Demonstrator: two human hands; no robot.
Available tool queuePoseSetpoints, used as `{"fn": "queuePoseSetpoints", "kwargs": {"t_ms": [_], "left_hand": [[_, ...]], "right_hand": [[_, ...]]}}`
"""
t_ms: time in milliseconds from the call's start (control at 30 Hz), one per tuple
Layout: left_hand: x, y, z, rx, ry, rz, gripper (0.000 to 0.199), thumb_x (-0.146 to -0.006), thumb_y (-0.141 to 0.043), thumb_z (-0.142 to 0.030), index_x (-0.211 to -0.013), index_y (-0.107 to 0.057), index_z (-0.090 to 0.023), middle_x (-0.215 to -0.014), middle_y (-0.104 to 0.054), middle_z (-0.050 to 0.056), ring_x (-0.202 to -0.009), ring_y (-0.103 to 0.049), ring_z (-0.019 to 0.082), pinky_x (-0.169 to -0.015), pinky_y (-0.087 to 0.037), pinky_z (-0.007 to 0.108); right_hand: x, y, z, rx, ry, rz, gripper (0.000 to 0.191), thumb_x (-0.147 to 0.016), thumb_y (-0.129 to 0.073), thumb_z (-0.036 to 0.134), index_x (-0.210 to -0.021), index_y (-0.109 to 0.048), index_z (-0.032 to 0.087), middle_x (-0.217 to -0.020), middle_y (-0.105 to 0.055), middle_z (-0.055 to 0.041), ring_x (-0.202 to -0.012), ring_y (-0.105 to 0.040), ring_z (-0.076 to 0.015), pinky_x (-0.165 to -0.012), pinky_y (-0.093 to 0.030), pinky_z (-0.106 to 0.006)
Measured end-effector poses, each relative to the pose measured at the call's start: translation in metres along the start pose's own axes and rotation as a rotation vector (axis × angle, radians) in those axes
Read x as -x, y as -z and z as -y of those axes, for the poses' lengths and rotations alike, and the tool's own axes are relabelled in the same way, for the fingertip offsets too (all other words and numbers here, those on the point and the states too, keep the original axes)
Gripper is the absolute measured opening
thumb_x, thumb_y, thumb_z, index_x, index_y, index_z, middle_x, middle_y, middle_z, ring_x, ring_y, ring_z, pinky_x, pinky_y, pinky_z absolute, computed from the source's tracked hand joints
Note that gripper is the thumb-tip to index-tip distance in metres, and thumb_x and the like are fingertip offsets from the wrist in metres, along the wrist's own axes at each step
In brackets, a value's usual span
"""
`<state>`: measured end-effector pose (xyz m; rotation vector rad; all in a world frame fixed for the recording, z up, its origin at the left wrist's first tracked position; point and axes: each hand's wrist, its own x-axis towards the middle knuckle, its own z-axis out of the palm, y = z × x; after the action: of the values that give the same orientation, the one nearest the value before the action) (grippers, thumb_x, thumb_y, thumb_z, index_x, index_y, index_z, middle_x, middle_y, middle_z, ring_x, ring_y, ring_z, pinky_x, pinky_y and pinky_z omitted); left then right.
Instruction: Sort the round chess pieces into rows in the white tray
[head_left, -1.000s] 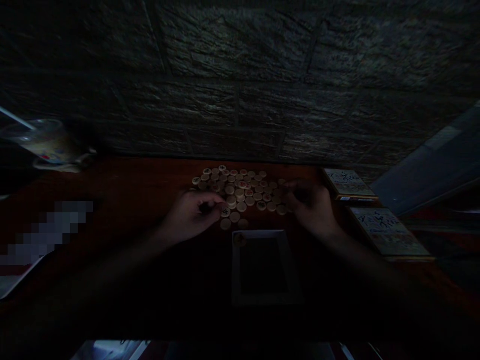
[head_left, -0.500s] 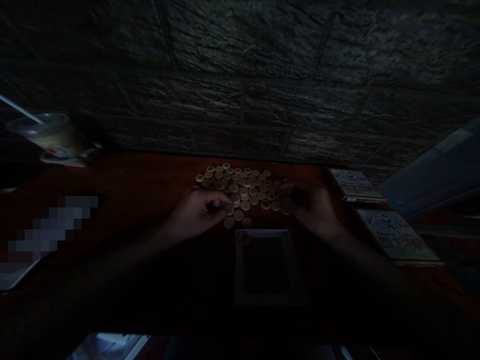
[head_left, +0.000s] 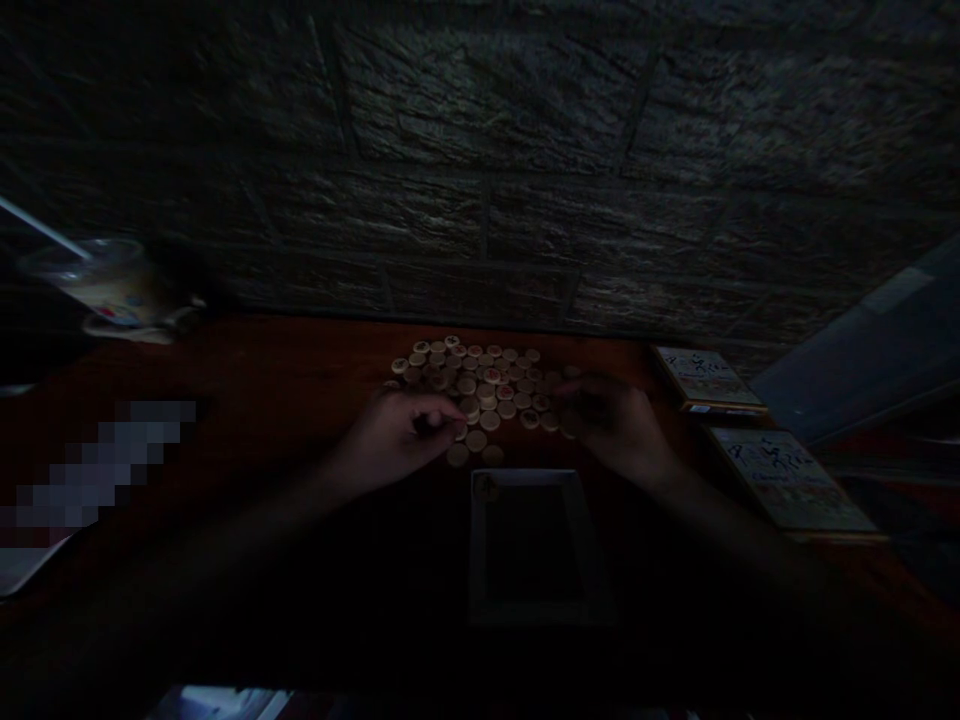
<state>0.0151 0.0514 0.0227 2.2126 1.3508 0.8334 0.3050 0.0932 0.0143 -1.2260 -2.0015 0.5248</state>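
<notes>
Several round wooden pieces (head_left: 506,409), some marked with red or dark characters, lie in a spread pile on the brown table (head_left: 300,360). At the pile's left front is my left hand (head_left: 405,432), its thumb and fingertips pinched together by the pieces; what they hold, if anything, is too dark to tell. My right hand (head_left: 619,420) is at the pile's right edge, fingers curled, its fingertips dim over the pieces. Nearer to me lies a shallow open box (head_left: 592,545), with one marked piece (head_left: 487,487) in its back left corner.
Two flat printed boxes (head_left: 705,380) (head_left: 795,480) lie at the right. A lidded cup with a straw (head_left: 112,285) stands at the far left, and a pixelated flat object (head_left: 97,475) lies nearer. A stone wall (head_left: 480,220) rises behind the table.
The whole view has shifted slightly, so the table things appear a little lower. Both hands stay in nearly the same places by the pile.
</notes>
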Motion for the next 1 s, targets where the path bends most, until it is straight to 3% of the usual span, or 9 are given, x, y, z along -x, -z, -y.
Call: {"fn": "queuePoseSetpoints", "kwargs": {"t_ms": [500,800,1000], "left_hand": [[-0.0008,-0.0001,-0.0019,0.01,-0.077,-0.039,0.015,-0.09,-0.062,-0.022,-0.086,-0.076,-0.019,-0.068,-0.07,-0.002,-0.06,-0.06,0.009,-0.056,-0.045,0.02],[0.0004,0.0,-0.0021,-0.002,-0.056,-0.011,0.015,-0.091,-0.062,-0.023,-0.087,-0.077,-0.02,-0.068,-0.071,-0.002,-0.06,-0.062,0.009,-0.056,-0.047,0.02],[-0.0003,-0.0001,-0.0013,-0.02,-0.07,-0.03,0.017,-0.092,-0.062,-0.025,-0.086,-0.077,-0.021,-0.068,-0.071,-0.002,-0.06,-0.061,0.01,-0.057,-0.047,0.021]], "right_hand": [[-0.0003,-0.0017,0.0024,0.016,0.04,0.025,0.014,-0.081,-0.069,0.02,-0.092,-0.077,0.021,-0.095,-0.079,-0.0057,-0.082,-0.076,-0.0209,-0.072,-0.059,-0.033],[0.0007,0.0,0.0088,-0.006,0.049,0.083,0.016,-0.082,-0.069,0.019,-0.095,-0.077,0.021,-0.099,-0.079,-0.0061,-0.087,-0.075,-0.0202,-0.076,-0.058,-0.032],[-0.0003,0.0014,0.0017,0.036,0.025,0.045,0.021,-0.083,-0.063,0.017,-0.098,-0.078,0.02,-0.099,-0.079,-0.0073,-0.086,-0.076,-0.0211,-0.072,-0.058,-0.032]]}}
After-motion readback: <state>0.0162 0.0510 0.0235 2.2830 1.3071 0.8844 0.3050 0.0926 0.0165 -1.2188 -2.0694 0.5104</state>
